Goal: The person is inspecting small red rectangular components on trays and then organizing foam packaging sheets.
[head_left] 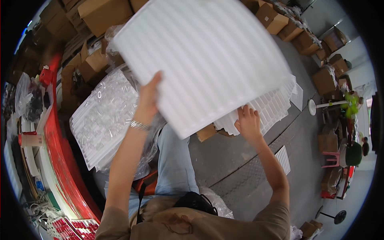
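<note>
A large white ribbed plastic sheet (208, 60) is raised and tilted in front of me, slightly blurred. My left hand (149, 96) grips its left edge; the thumb side shows and the other fingers are hidden behind it. At the lower right edge, my right hand (249, 122) has its fingers bent against the rim. Behind that hand lies a spread stack of white slotted plastic sheets (276, 100), partly covered by the raised one. Left of my knee stands a pile of white trays (106, 120) under clear plastic film and small clear pieces.
A red-edged workbench (66, 160) curves along the left. Loose white slotted pieces (283, 160) lie on the grey floor (236, 176). Cardboard boxes (106, 18) crowd the back, with more along the right wall. A green-bladed fan (352, 105) and a pink stool (330, 159) stand at right.
</note>
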`<state>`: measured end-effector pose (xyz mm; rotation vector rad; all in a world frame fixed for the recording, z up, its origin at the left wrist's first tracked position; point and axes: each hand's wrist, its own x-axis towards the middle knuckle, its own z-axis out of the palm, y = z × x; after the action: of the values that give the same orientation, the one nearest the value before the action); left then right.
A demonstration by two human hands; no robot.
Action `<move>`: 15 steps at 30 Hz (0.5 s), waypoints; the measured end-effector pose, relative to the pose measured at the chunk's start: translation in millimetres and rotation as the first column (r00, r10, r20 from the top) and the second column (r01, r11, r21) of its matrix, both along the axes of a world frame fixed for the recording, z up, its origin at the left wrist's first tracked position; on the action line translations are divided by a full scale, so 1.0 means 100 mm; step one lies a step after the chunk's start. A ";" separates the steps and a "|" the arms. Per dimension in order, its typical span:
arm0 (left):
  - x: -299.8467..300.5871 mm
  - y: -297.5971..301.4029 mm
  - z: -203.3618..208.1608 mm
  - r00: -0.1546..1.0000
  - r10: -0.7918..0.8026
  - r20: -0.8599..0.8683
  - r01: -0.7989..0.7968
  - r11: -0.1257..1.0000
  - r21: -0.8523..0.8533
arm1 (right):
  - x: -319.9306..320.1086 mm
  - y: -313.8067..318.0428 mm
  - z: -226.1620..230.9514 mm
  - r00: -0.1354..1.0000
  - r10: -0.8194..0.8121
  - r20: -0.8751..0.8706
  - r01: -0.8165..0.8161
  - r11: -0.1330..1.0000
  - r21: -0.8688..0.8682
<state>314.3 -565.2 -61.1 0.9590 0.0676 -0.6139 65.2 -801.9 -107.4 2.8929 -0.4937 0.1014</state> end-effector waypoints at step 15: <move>-0.96 -0.82 -0.40 0.936 -0.192 0.296 0.090 0.941 0.326 | -0.36 1.55 2.50 0.816 0.056 0.575 -0.569 -0.096 0.817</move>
<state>218.5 -647.0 -100.8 1.3682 -0.2086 -0.5808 29.7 -646.6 143.0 4.5010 0.5198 0.6659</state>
